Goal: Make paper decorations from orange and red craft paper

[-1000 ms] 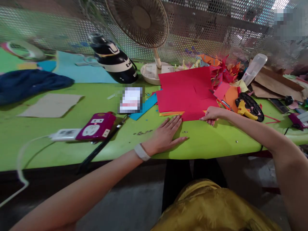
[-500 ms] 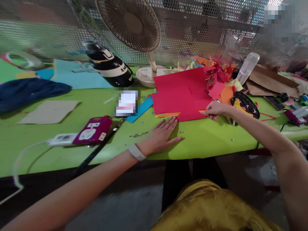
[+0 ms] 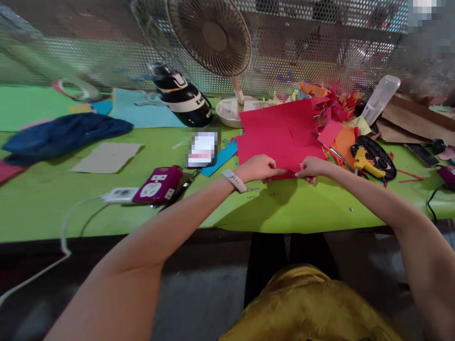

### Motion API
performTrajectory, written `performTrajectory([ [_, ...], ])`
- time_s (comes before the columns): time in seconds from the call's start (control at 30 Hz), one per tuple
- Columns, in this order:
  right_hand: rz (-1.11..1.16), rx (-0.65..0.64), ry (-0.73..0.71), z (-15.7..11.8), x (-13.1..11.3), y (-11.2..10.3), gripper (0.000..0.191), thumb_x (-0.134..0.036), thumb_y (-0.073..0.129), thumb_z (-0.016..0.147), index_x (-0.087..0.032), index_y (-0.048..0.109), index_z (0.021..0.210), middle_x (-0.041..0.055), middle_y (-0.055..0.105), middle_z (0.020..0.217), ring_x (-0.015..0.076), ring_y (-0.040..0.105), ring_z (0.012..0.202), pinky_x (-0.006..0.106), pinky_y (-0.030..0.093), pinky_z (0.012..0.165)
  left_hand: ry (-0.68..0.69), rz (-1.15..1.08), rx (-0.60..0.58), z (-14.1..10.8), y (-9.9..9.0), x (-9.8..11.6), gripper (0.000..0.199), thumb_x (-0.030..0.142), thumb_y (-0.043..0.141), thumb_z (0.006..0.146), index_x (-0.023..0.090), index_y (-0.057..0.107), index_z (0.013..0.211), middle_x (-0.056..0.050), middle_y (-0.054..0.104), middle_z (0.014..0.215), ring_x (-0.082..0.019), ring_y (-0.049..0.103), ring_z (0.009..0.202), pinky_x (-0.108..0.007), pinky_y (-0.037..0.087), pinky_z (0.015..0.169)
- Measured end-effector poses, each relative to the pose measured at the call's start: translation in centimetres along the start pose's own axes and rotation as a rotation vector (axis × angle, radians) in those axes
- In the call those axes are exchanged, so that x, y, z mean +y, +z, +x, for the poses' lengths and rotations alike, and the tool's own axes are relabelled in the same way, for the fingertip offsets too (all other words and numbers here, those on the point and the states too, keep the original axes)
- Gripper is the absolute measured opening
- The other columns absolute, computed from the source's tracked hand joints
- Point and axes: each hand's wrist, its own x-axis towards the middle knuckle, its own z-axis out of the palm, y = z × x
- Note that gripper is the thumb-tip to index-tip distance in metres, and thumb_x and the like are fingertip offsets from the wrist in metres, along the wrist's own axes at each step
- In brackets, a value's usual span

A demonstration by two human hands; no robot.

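Sheets of red paper lie stacked on the green table, their front edge towards me. My left hand pinches that front edge, thumb on top and pointing right. Close beside it, my right hand is closed on the same edge, thumb and forefinger together. The two thumb tips are a short gap apart. Both hands cover much of the lower paper, so the layers beneath are mostly hidden. Right of my right hand are orange paper and a yellow glue gun on a black tray.
Behind the paper stands a fan, with a black bottle to its left. A phone, blue paper strip and purple power adapter lie leftward. Folded paper pieces and a clear bottle sit at the back right.
My left hand, flat on the table beside the paper before, has moved up and right and now pinches its front edge. My right hand stays at the edge. The view has shifted left.
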Motion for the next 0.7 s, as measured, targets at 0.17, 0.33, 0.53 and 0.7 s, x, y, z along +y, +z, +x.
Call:
performTrajectory([
  [0.17,0.005,0.006,-0.005,0.0,0.0,0.1,0.048,-0.049,0.079,0.075,-0.017,0.053,0.05,0.0007,0.065,0.048,0.0124,0.065,0.048,0.021,0.053,0.056,-0.106,-0.195,-0.221,2.0,0.5,-0.7,0.051,0.062,0.076,0.065,0.017,0.058,0.05,-0.005,0.061,0.05,-0.016,0.059,0.053,-0.027,0.045,0.056],
  [0.33,0.009,0.012,-0.002,0.0,0.1,0.1,0.048,-0.046,0.078,0.077,-0.017,0.053,0.049,-0.0002,0.063,0.046,0.0113,0.063,0.045,0.021,0.05,0.053,-0.161,-0.226,-0.235,1.9,0.4,-2.2,0.047,0.059,0.08,0.062,0.017,0.061,0.05,-0.004,0.059,0.048,-0.015,0.056,0.05,-0.027,0.043,0.054],
  [0.53,-0.027,0.043,-0.043,-0.4,0.1,0.2,0.049,-0.044,0.076,0.08,-0.017,0.052,0.047,-0.0014,0.06,0.045,0.0085,0.058,0.041,0.02,0.049,0.053,-0.171,-0.186,-0.285,0.7,-0.6,-6.1,0.052,0.066,0.073,0.066,0.019,0.061,0.048,-0.005,0.059,0.045,-0.014,0.053,0.046,-0.027,0.044,0.05],
  [0.7,-0.094,0.074,-0.069,-0.6,0.1,0.4,0.049,-0.047,0.071,0.084,-0.018,0.052,0.049,-0.0003,0.061,0.048,0.0093,0.059,0.044,0.021,0.048,0.056,-0.189,-0.105,-0.26,-1.4,-2.4,-9.1,0.053,0.068,0.07,0.067,0.019,0.061,0.048,-0.005,0.058,0.043,-0.014,0.053,0.043,-0.026,0.043,0.047],
])
